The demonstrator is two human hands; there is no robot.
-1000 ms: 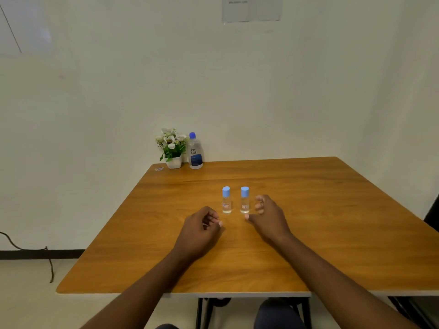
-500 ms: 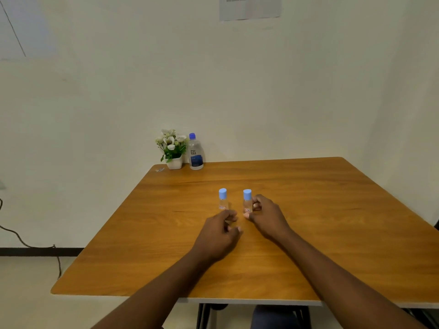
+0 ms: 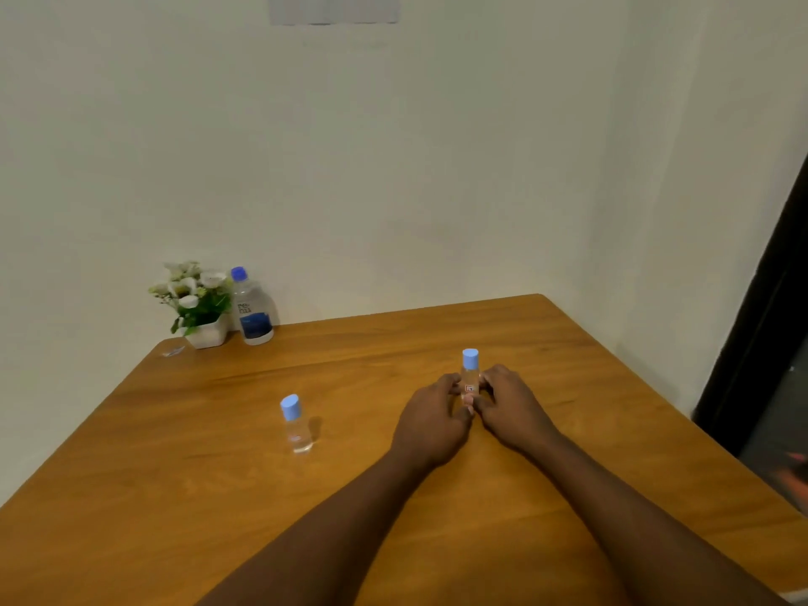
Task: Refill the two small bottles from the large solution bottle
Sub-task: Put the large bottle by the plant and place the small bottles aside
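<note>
Two small clear bottles with light-blue caps stand capped on the wooden table [image 3: 568, 343]. One small bottle [image 3: 470, 376] is upright between my hands: my left hand [image 3: 433, 419] and my right hand [image 3: 509, 406] both curl their fingers round its lower body. The other small bottle [image 3: 295, 424] stands alone to the left, untouched. The large solution bottle [image 3: 251, 310], clear with a blue cap and blue label, stands at the table's far left corner against the wall.
A small white pot of white flowers [image 3: 199, 306] sits beside the large bottle. A scrap of clear wrapper [image 3: 174, 351] lies near the far left corner. A dark frame [image 3: 760, 334] stands past the table's right edge.
The view has swung right and closer. My left hand moved from the left bottle over to the right bottle, which both hands now hold.
</note>
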